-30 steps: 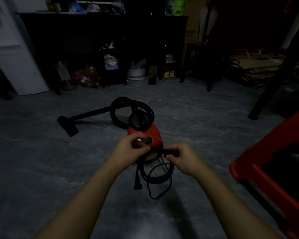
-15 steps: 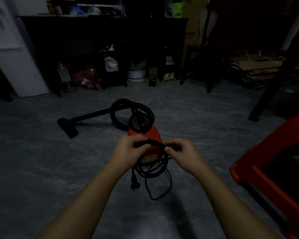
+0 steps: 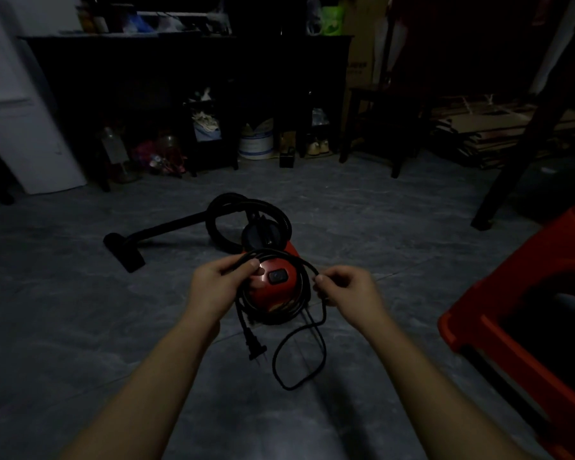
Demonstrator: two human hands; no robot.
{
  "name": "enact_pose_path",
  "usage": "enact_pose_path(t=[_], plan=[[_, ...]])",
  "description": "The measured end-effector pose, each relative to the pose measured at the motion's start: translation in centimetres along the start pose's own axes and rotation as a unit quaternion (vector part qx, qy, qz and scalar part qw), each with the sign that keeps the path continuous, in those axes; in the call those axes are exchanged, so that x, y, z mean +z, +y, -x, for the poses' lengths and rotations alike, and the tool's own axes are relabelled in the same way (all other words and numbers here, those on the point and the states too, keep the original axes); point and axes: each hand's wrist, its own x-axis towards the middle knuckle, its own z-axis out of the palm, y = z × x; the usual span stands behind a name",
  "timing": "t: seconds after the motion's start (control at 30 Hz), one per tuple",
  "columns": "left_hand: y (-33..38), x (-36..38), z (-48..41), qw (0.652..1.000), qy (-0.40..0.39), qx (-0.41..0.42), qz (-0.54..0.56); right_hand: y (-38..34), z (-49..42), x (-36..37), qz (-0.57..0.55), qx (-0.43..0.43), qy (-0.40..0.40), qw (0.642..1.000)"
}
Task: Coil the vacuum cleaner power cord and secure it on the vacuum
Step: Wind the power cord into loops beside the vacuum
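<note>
- Vacuum cleaner body [image 3: 263, 293]: red plastic, smooth and glossy, with a bright highlight beside its black switch [image 3: 277, 276].
- Power cord [image 3: 279, 322]: black sheath, smooth and matt; rubber or plastic cannot be told.
- Plug [image 3: 253, 343]: black moulded plastic, matt.
- Hose [image 3: 219, 207]: black with a dull finish; the texture is lost in the dark.
- Floor nozzle [image 3: 125, 252]: black plastic, matt.
- Floor [image 3: 63, 327]: grey marbled tile, smooth, with a faint sheen.
- Stool [image 3: 545, 247]: red plastic, smooth, with a slight gloss.
- Cardboard sheets [image 3: 498, 124]: brown and matt.
- Cabinet [image 3: 146, 78]: dark and matt, seemingly wood.
- White appliance [image 3: 24, 127]: smooth casing with a low sheen.
</note>
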Motion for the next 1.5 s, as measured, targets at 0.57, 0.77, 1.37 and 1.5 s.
enact_pose_path(t=[0.57,0.77,1.37,1.5], plan=[[-0.8,1.6,-0.2,0.993,0.041,-0.046,0.097,-1.8,0.9,0.3,-0.181,0.174,-0.095,0.963],[-0.2,1.5,0.3,0.997,0.0,-0.047,0.058,-1.9,1.0,0.3,-0.187,0.166,-0.094,0.964],[-1.9,1.0,0.1,0.981,-0.021,0.111,-0.157,-2.3,0.9,0.4,-0.158,0.132,-0.102,0.973],[-1.6,0.9,0.0,0.974,-0.055,0.127,-0.181,-2.0,0.7,0.6,-0.134,0.141,-0.084,0.977]])
